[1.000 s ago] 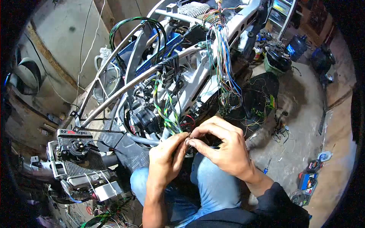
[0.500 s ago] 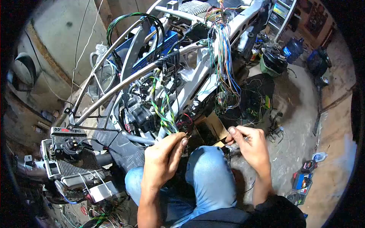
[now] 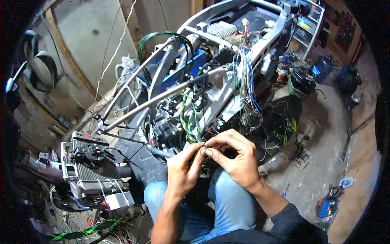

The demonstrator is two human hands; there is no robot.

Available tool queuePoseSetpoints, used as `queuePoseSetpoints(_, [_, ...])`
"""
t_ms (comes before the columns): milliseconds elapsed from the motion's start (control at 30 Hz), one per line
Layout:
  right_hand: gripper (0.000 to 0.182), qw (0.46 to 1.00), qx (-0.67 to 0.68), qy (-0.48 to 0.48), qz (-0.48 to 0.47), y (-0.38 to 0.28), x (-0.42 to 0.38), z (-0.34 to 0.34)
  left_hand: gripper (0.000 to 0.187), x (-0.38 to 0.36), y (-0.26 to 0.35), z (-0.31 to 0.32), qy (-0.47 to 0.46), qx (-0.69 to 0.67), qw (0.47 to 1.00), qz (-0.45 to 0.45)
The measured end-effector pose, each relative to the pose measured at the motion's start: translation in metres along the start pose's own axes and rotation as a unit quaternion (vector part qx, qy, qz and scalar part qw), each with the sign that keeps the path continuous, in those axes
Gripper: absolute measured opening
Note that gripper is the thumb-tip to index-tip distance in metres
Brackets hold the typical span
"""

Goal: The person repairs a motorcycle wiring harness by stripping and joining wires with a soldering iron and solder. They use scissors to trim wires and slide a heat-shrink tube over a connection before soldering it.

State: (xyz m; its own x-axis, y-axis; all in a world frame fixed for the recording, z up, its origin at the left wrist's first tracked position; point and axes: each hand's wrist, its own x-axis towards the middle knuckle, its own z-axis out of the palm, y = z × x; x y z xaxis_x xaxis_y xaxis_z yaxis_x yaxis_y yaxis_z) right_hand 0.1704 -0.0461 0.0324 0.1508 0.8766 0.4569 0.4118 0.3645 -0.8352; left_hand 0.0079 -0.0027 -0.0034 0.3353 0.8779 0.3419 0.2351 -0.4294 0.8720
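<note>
My left hand (image 3: pixel 183 170) is closed in a pinch, thumb against forefinger, on a thin dark wire. The fingertips of my right hand (image 3: pixel 235 160) meet it at the same spot and pinch there too, hiding most of the wire. Just beyond the hands, a wiring harness (image 3: pixel 190 122) in green-and-black braided sleeving hangs down from the vehicle frame (image 3: pixel 152 96). A bit of red wire shows behind my fingers. Both hands are above my knees, in front of the dark engine parts (image 3: pixel 165 133).
A radiator (image 3: pixel 91 162) with a fan motor stands at left. Loose coloured wires (image 3: pixel 248 87) hang off the frame's right side. A blue crate (image 3: pixel 199 61) sits behind the tubes. More braided harness (image 3: pixel 81 232) lies at lower left. Tools and a blue box (image 3: pixel 325 208) line the right wall.
My right hand has moved left, from apart over the floor to touching my left fingertips. My left hand still pinches. The whole view has shifted, with the frame now further right and lower.
</note>
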Motion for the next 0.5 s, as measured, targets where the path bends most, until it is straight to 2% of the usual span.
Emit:
queuePoseSetpoints(100, [0.014,1.0,0.016,-0.004,-0.01,0.002,0.004,0.004,0.017,-0.001,0.001,-0.002,0.021,-0.032,0.999,-0.018])
queuePoseSetpoints(200, [0.018,0.993,-0.049,0.021,-0.107,0.004,0.015,0.005,0.017,-0.004,0.009,-0.002,0.066,-0.261,0.955,-0.121])
queuePoseSetpoints(233, [0.02,0.993,-0.049,0.01,-0.103,0.002,0.02,0.004,0.02,-0.001,0.021,-0.003,0.091,-0.317,0.935,-0.131])
queuePoseSetpoints(367, [0.028,0.943,-0.161,-0.001,-0.29,0.004,0.052,-0.009,0.024,0.004,0.048,-0.028,0.078,-0.359,0.912,-0.185])
queuePoseSetpoints(500, [0.025,0.902,-0.194,-0.028,-0.386,0.004,0.067,-0.004,0.024,0.012,0.074,-0.04,0.063,-0.274,0.939,-0.198])
